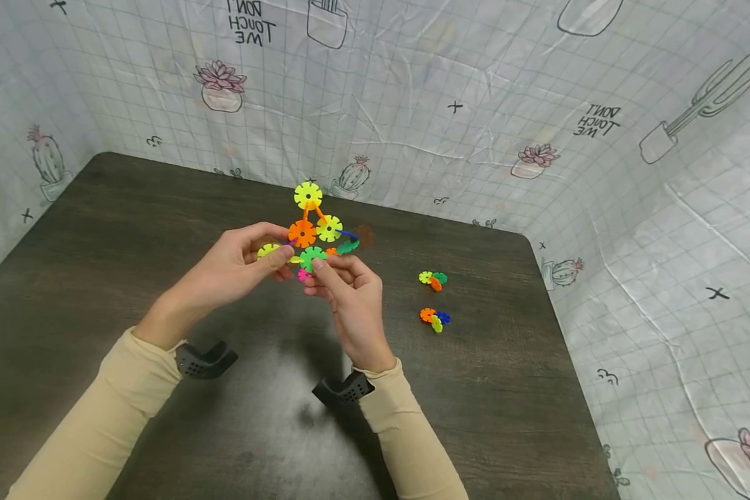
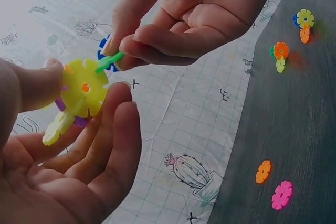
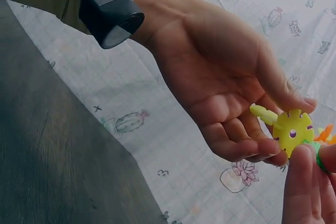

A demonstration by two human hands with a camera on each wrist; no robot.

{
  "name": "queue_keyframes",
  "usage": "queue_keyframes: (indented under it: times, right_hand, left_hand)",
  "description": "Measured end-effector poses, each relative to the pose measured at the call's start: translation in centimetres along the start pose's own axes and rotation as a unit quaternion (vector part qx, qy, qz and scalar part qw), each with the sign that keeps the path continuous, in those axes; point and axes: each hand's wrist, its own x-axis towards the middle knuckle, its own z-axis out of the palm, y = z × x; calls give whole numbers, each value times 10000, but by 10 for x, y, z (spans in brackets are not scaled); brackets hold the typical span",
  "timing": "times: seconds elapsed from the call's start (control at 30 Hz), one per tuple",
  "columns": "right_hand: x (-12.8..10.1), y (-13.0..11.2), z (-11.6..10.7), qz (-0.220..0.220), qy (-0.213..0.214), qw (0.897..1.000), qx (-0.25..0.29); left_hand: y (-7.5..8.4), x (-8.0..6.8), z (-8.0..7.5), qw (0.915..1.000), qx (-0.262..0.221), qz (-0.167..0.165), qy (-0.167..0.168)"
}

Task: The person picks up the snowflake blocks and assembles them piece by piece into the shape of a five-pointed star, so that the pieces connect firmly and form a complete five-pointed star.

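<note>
Above the dark table both hands hold a structure of toothed plastic discs in yellow, orange, green and teal. My left hand pinches its left yellow disc between thumb and fingers. Just to the right, my right hand pinches a green disc low in the structure. In the right wrist view the yellow disc sits at the left hand's fingertips, and the right fingers touch it from below.
Two small disc clusters lie on the table to the right of the hands. A loose orange disc and a pink disc lie on the table too. Cactus-print sheeting walls in the back and right sides.
</note>
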Motion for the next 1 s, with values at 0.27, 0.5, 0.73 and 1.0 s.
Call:
queue_keyframes:
  times: [0.27, 0.5, 0.73, 1.0]
  right_hand:
    - [-1, 4, 1, 43, 87, 9998, 175]
    - [0, 2, 2, 153, 11, 9994, 294]
    - [1, -1, -5, 561, -77, 9979, 302]
    - [4, -5, -14, 1248, -214, 9918, 184]
  left_hand:
    - [-1, -1, 1, 9995, -225, -228, 49]
    - [-1, -2, 1, 9993, -158, -305, 131]
    - [-3, -1, 3, 9986, -155, -496, -45]
    - [-6, -2, 5, 9982, -230, -535, -164]
